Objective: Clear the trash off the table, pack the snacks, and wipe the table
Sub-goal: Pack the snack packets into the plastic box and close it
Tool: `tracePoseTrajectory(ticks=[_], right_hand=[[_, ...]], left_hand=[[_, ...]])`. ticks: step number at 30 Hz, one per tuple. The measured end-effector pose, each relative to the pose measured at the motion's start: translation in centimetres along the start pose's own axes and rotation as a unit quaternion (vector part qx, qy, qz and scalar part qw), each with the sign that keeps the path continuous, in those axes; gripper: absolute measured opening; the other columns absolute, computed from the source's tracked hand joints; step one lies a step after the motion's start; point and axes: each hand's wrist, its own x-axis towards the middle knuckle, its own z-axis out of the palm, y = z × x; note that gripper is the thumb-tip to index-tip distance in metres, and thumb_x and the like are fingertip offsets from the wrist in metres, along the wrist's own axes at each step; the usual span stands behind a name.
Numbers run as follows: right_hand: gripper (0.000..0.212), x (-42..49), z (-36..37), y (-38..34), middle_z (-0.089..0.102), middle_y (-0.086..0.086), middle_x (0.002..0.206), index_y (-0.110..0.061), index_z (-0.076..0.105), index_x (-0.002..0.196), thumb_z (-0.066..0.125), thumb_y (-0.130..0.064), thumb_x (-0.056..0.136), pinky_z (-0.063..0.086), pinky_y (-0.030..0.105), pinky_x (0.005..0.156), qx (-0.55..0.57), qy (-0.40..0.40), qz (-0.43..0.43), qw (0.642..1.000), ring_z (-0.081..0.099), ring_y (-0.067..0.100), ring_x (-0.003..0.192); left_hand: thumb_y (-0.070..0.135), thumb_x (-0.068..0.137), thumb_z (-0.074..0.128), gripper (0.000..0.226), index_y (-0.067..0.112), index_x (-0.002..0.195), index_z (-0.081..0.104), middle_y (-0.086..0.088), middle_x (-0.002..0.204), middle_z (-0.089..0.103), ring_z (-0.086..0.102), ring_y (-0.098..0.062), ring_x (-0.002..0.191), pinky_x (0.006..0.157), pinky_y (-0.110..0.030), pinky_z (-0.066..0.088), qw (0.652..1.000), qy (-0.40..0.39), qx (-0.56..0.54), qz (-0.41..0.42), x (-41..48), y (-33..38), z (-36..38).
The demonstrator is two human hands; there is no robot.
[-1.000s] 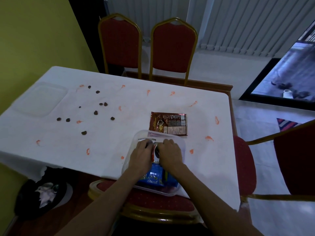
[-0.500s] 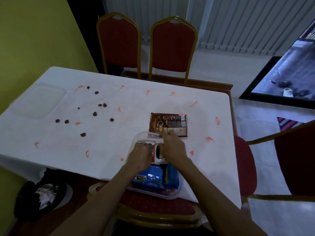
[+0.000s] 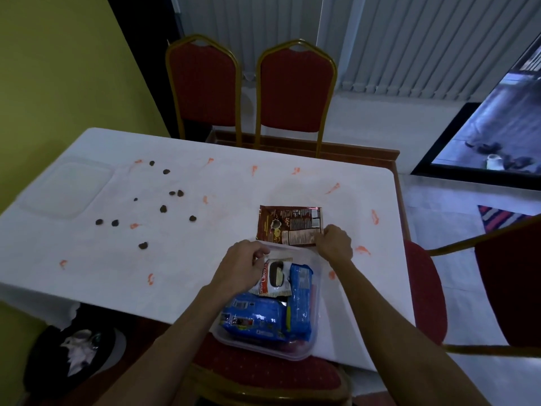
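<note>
A red chair and a second red chair are set top centre — vertical blinds are hung behind, upper right.

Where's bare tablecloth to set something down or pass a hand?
Free: the middle strip between the dark crumbs and the brown snack packet; the near-left cloth this side of the crumbs, orange smears only. Crowded: the near edge, where the clear container, left hand and right hand meet the packet.

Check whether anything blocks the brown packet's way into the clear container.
Nothing lies between them: the brown packet sits just beyond the far rim of the clear container, its near corner pinched by the right hand. Inside, the left hand holds the Choco packet beside the blue packs, covering the far end.
</note>
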Motion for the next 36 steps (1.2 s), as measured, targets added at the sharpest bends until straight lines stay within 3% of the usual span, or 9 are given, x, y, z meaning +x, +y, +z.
tracePoseTrajectory(ticks=[4, 8, 11, 17, 21, 24, 27, 32, 36], right_hand=[[0.014, -1.0, -1.1, -1.3, 0.062, 0.004, 0.097, -0.015, 0.051, 0.093, 0.046, -0.025, 0.102, 0.053, 0.037, 0.076, 0.097, 0.025, -0.058, 0.993, 0.06, 0.023, 0.09], [0.015, -1.1, -2.5, -1.7, 0.065, 0.007, 0.101, -0.02, 0.053, 0.097, 0.043, -0.029, 0.104, 0.059, 0.05, 0.081, 0.214, 0.07, -0.024, 0.974, 0.066, 0.027, 0.093], [0.025, -1.8, -4.5, -2.0, 0.066, 0.009, 0.107, -0.017, 0.055, 0.111, 0.04, -0.037, 0.107, 0.064, 0.04, 0.069, 0.35, 0.057, 0.025, 0.935, 0.07, 0.025, 0.09], [0.019, -6.3, -8.5, -2.9, 0.07, 0.021, 0.112, -0.004, 0.055, 0.117, 0.042, -0.01, 0.105, 0.062, 0.043, 0.077, 0.575, -0.085, 0.07, 0.811, 0.073, 0.032, 0.098], [0.022, -10.1, -9.5, -3.7, 0.07, 0.025, 0.113, -0.002, 0.055, 0.118, 0.04, -0.009, 0.104, 0.054, 0.052, 0.096, 0.658, -0.227, 0.084, 0.713, 0.069, 0.034, 0.109], [0.025, -12.2, -8.5, -4.1, 0.072, 0.025, 0.11, -0.001, 0.055, 0.123, 0.044, -0.009, 0.102, 0.058, 0.05, 0.09, 0.674, -0.303, 0.103, 0.666, 0.072, 0.032, 0.102], [0.025, -13.8, -7.1, -4.1, 0.073, 0.022, 0.106, 0.0, 0.058, 0.119, 0.044, -0.011, 0.102, 0.059, 0.046, 0.085, 0.674, -0.367, 0.119, 0.63, 0.075, 0.027, 0.092], [0.03, -14.8, -5.5, -2.9, 0.071, 0.018, 0.112, -0.001, 0.065, 0.12, 0.045, -0.015, 0.101, 0.057, 0.041, 0.087, 0.64, -0.428, 0.119, 0.627, 0.074, 0.02, 0.077], [0.032, -15.4, -4.7, -2.2, 0.073, 0.014, 0.102, -0.001, 0.063, 0.12, 0.042, -0.019, 0.104, 0.061, 0.036, 0.074, 0.532, -0.442, 0.092, 0.716, 0.073, 0.02, 0.08]], left_hand=[[0.009, 0.093, 0.062, 0.029, 0.016, 0.121, 0.068, -0.003, 0.116, 0.065, 0.059, -0.007, 0.094, 0.073, -0.004, 0.04, 1.0, 0.003, -0.016, -0.005, -0.4, 0.4, -0.1], [0.009, 0.092, 0.064, 0.031, 0.017, 0.122, 0.067, -0.001, 0.11, 0.063, 0.057, -0.004, 0.086, 0.069, -0.001, 0.038, 0.999, 0.012, -0.047, -0.02, -0.8, 0.8, -0.4], [0.01, 0.092, 0.064, 0.028, 0.019, 0.119, 0.067, 0.004, 0.106, 0.062, 0.057, 0.0, 0.082, 0.067, 0.0, 0.04, 0.996, 0.02, -0.073, -0.039, -1.2, 0.9, -0.7], [0.012, 0.093, 0.063, 0.025, 0.02, 0.116, 0.069, 0.003, 0.105, 0.068, 0.064, -0.009, 0.091, 0.074, -0.009, 0.047, 0.985, 0.037, -0.136, -0.097, -1.5, 0.7, -1.6], [0.016, 0.095, 0.063, 0.026, 0.022, 0.12, 0.066, -0.003, 0.115, 0.066, 0.067, -0.017, 0.099, 0.073, -0.027, 0.058, 0.933, 0.023, -0.316, -0.169, -0.7, 1.9, -2.6], [0.025, 0.092, 0.069, 0.037, 0.019, 0.127, 0.061, -0.009, 0.12, 0.067, 0.066, -0.022, 0.109, 0.077, -0.028, 0.059, 0.879, -0.009, -0.445, -0.173, -0.2, 3.0, -3.6], [0.037, 0.086, 0.074, 0.05, 0.023, 0.132, 0.058, -0.003, 0.126, 0.068, 0.064, -0.021, 0.118, 0.095, -0.04, 0.055, 0.88, -0.053, -0.459, -0.11, -0.1, 3.0, -4.0], [0.053, 0.064, 0.085, 0.072, 0.029, 0.126, 0.059, -0.001, 0.132, 0.064, 0.06, -0.021, 0.124, 0.104, -0.046, 0.048, 0.867, -0.098, -0.485, -0.059, -0.7, 2.3, -4.7], [0.048, 0.057, 0.092, 0.099, 0.008, 0.136, 0.047, -0.017, 0.138, 0.057, 0.057, -0.034, 0.127, 0.102, -0.056, 0.049, 0.814, -0.106, -0.565, -0.084, -1.0, 1.3, -5.3]])
